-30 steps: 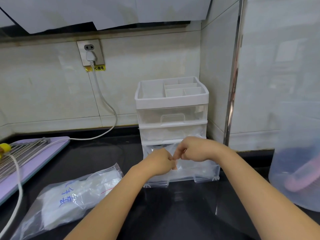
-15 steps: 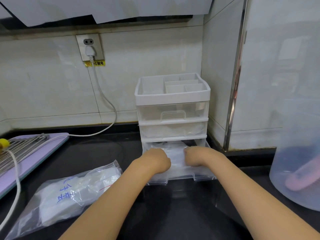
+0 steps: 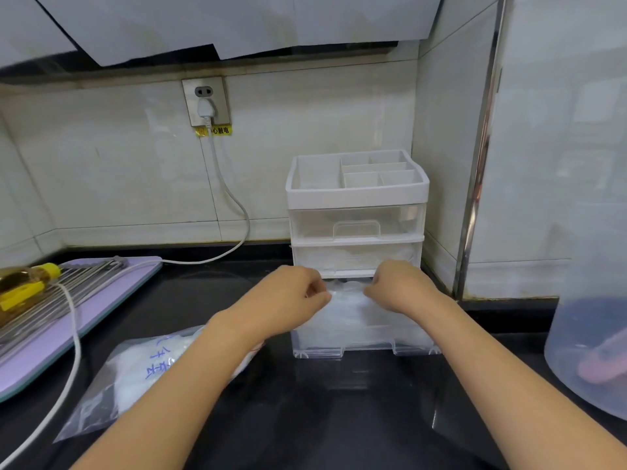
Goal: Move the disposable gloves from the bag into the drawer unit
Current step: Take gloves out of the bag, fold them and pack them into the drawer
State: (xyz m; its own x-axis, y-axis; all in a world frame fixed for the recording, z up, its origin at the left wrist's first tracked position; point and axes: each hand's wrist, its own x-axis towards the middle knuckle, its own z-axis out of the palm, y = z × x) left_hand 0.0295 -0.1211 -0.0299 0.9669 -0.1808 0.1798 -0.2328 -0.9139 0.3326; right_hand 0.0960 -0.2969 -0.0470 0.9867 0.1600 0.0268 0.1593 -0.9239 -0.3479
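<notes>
**Hands apart over the open bottom drawer**

A second ago the two hands met knuckle to knuckle above the drawer. Now they are apart, with a crumpled sheet of clear film between them.

The left hand (image 3: 293, 300) curls its fingers (image 3: 317, 291) and pinches one edge of the disposable gloves (image 3: 346, 300). The right hand (image 3: 400, 290) has its fingers tucked under and grips the other edge. The gloves are thin, wrinkled and nearly see-through. They hang partly in the pulled-out bottom drawer (image 3: 366, 347), where more of the same film lies bunched.

The drawer unit (image 3: 356, 198) stands in the corner. It has a white frame, clear boxy drawers with moulded handles, and a divided tray on top. The two upper drawers are pushed in.

Left of the forearms lies the bag (image 3: 142, 378), a soft clear pouch with blue handwriting. It is flat on the counter and still holds white film.

The counter (image 3: 339, 418) is glossy black and mirrors the drawer front. At its left end a lilac board (image 3: 135, 276) carries a rack of steel rods, with a yellow-capped bottle (image 3: 27, 279) beside it. Pale glazed tiles cover the walls. A socket (image 3: 206, 100) holds a white plug, and its cord (image 3: 234, 205) loops down to the counter. At the right stands a rounded translucent container (image 3: 590, 334) with something pink blurred inside.
</notes>
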